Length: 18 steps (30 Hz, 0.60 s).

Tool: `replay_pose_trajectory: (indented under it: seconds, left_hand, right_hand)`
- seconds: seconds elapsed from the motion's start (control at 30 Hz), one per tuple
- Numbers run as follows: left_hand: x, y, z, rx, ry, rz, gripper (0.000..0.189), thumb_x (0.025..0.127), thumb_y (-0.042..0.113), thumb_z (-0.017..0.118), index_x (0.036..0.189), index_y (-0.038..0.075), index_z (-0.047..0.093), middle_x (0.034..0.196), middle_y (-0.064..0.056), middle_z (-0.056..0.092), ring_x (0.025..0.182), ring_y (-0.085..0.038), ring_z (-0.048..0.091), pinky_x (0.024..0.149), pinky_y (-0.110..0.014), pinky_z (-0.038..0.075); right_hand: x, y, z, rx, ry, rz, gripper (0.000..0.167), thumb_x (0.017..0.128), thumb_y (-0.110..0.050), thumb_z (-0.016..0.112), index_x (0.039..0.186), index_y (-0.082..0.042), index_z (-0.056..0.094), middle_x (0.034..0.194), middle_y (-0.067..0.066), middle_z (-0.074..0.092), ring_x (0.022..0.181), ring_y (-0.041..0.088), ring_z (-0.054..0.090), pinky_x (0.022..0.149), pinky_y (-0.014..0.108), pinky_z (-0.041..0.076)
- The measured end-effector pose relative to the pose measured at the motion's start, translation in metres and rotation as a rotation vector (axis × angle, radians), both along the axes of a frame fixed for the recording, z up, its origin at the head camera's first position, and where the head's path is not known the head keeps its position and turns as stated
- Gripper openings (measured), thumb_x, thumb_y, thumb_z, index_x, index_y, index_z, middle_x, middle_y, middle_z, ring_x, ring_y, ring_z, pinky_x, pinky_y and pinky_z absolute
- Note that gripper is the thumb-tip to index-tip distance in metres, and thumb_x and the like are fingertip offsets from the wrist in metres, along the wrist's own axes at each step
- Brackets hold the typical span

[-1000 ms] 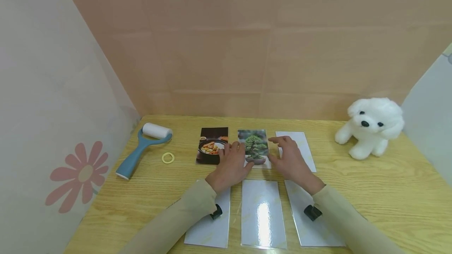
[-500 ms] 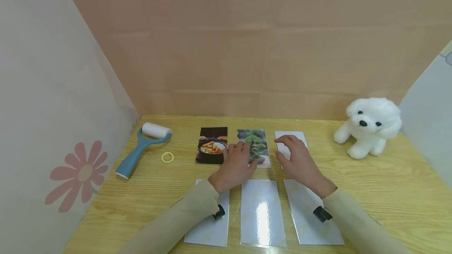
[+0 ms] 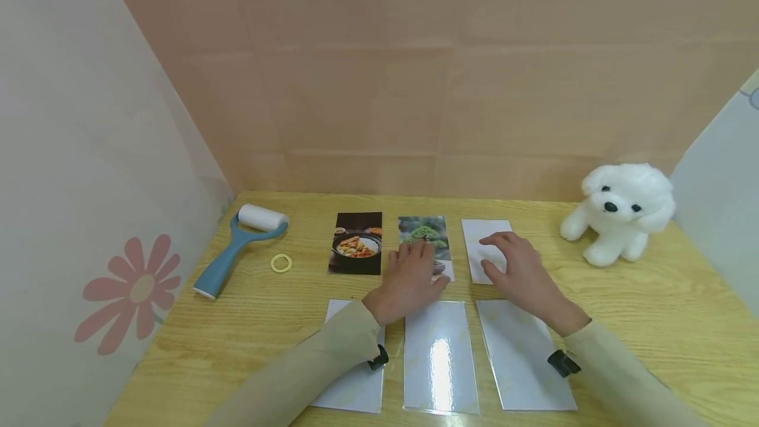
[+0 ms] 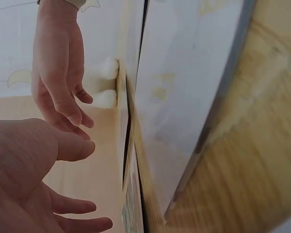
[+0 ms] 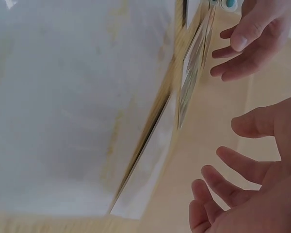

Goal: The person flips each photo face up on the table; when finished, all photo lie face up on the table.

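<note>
Two picture cards lie face up in the back row: one of a rice dish in a black bowl (image 3: 356,246) and one of a bonsai (image 3: 422,226). To their right is a white-faced card (image 3: 479,236). My left hand (image 3: 409,285) hovers over the bonsai card, hiding its lower left, with fingers spread and relaxed. Above the white card's right side is my right hand (image 3: 524,275), thumb and fingers apart. Both wrist views show the left hand (image 4: 24,174) and right hand (image 5: 262,189) holding nothing, raised off the cards.
Three more white-faced cards form a front row: left (image 3: 356,387), middle (image 3: 423,348) and right (image 3: 522,361). At the left lie a blue-handled lint roller (image 3: 231,259) and a pale yellow ring (image 3: 281,263). A white plush dog (image 3: 622,213) sits at the back right.
Both hands have moved rightward: the left from between the two picture cards to over the bonsai card, the right from beside the bonsai card to over the white card. The cards stay put.
</note>
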<state>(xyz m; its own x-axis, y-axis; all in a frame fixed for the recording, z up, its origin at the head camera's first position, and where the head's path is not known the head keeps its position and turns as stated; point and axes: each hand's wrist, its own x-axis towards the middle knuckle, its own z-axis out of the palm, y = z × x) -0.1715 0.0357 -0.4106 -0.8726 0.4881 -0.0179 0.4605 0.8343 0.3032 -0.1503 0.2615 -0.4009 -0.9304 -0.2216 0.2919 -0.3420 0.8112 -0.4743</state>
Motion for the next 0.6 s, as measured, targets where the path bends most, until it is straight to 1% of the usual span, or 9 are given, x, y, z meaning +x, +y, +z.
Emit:
replay_pose_trajectory:
  seconds: [0.17,0.27,0.33,0.6]
  left_hand:
    - [0.002,0.010,-0.003,-0.020,0.003,-0.022,0.063,0.100,0.052,0.057,0.143,0.007,0.049,0.144,-0.009,0.049,0.127,-0.033,0.043,0.101,-0.049,0.037]
    - [0.003,0.017,-0.007,-0.028,0.013,-0.041,0.063,0.100,0.052,0.056,0.142,0.006,0.050,0.143,-0.009,0.049,0.123,-0.031,0.044,0.098,-0.047,0.038]
    - [0.003,0.021,-0.008,-0.028,0.014,-0.050,0.062,0.100,0.052,0.056,0.141,0.005,0.050,0.142,-0.010,0.049,0.123,-0.032,0.043,0.099,-0.047,0.038]
    - [0.006,0.034,-0.010,-0.052,-0.014,-0.069,0.061,0.101,0.052,0.054,0.140,0.005,0.050,0.144,-0.012,0.045,0.132,-0.035,0.038,0.104,-0.050,0.034]
  right_hand:
    - [0.003,0.014,-0.002,0.045,-0.022,-0.007,0.032,0.091,-0.009,0.071,0.120,0.003,0.066,0.122,0.023,0.060,0.114,0.047,0.053,0.091,0.067,0.036]
    - [0.005,0.022,-0.004,0.064,-0.012,-0.004,0.032,0.090,-0.009,0.071,0.119,0.003,0.066,0.121,0.024,0.060,0.113,0.047,0.054,0.089,0.067,0.037]
    - [0.005,0.027,-0.006,0.070,-0.013,-0.005,0.033,0.090,-0.009,0.072,0.119,0.003,0.066,0.121,0.025,0.060,0.112,0.048,0.054,0.088,0.067,0.037]
    - [0.005,0.042,-0.012,0.114,-0.032,-0.012,0.033,0.090,-0.012,0.072,0.118,0.003,0.066,0.122,0.028,0.059,0.108,0.049,0.056,0.081,0.068,0.040]
